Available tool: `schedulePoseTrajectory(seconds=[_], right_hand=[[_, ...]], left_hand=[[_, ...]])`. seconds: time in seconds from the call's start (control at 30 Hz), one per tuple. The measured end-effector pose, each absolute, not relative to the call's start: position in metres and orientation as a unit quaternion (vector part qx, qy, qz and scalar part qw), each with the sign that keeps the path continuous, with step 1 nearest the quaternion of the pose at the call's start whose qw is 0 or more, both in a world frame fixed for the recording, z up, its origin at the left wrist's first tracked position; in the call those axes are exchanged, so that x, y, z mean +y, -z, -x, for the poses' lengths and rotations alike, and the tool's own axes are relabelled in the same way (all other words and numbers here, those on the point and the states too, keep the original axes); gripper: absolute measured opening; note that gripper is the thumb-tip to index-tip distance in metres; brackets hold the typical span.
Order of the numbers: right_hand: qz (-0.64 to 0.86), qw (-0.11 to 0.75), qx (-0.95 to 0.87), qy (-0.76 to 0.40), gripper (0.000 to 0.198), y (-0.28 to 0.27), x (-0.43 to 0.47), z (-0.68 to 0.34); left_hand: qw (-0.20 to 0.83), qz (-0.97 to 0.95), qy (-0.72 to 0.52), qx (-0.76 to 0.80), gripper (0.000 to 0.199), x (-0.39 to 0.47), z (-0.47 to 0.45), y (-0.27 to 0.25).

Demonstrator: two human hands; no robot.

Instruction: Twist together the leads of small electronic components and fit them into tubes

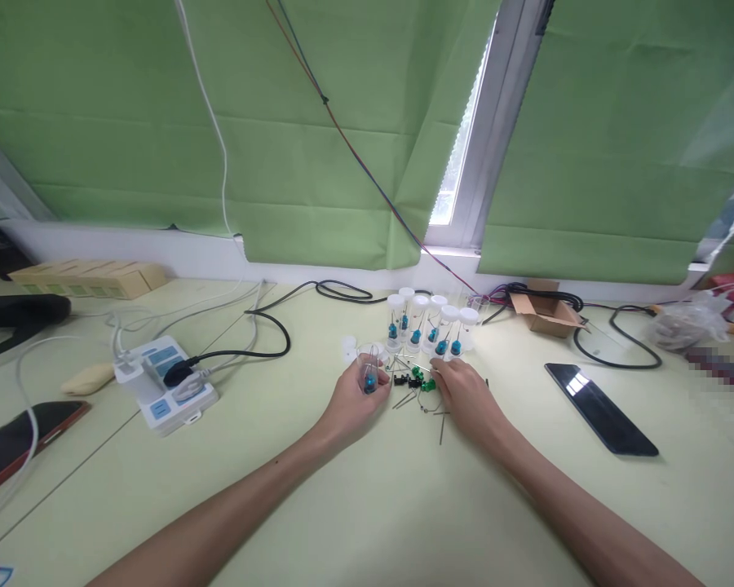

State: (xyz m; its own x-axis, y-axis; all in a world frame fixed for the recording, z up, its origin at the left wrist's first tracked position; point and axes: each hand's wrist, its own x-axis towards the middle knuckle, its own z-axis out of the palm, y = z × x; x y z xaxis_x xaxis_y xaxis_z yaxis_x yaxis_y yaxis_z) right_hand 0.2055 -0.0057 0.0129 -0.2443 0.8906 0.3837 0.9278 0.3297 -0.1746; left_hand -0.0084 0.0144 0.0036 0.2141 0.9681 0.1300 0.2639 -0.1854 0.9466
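My left hand (355, 401) is wrapped round a clear plastic vial (368, 364) without a lid, held upright. A blue part and thin metal pins show inside it. My right hand (466, 397) is low over the table with its fingertips together beside a small pile; what they pinch, if anything, is too small to make out. In the pile lie green parts (428, 385), black parts (408, 381) and several thin metal rods (405, 399). Just behind stand several clear vials with white caps (448, 312), each with a blue part. White caps (349, 343) lie left of them.
A white power strip (165, 383) with plugs and cables is on the left. To the right lie a black phone (600, 410) and an open cardboard box (547, 316). Black cables (342, 292) run along the back, below green blinds (342, 179).
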Motion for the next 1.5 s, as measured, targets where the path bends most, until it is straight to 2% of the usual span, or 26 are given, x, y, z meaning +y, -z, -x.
schedulePoseTrajectory(seconds=[0.4,0.6,1.5], right_hand=[[0.558,0.271,-0.784,-0.035,0.017,-0.002,0.013,-0.208],[0.548,0.276,-0.789,-0.026,0.022,0.004,0.015,-0.209],[0.568,0.236,-0.788,0.009,0.02,0.005,0.008,-0.207]], left_hand=[[0.421,-0.657,-0.407,0.475,0.025,0.013,0.009,-0.008],[0.417,-0.661,-0.406,0.474,0.024,0.012,0.008,-0.009],[0.418,-0.656,-0.419,0.469,0.025,0.011,0.007,-0.01]])
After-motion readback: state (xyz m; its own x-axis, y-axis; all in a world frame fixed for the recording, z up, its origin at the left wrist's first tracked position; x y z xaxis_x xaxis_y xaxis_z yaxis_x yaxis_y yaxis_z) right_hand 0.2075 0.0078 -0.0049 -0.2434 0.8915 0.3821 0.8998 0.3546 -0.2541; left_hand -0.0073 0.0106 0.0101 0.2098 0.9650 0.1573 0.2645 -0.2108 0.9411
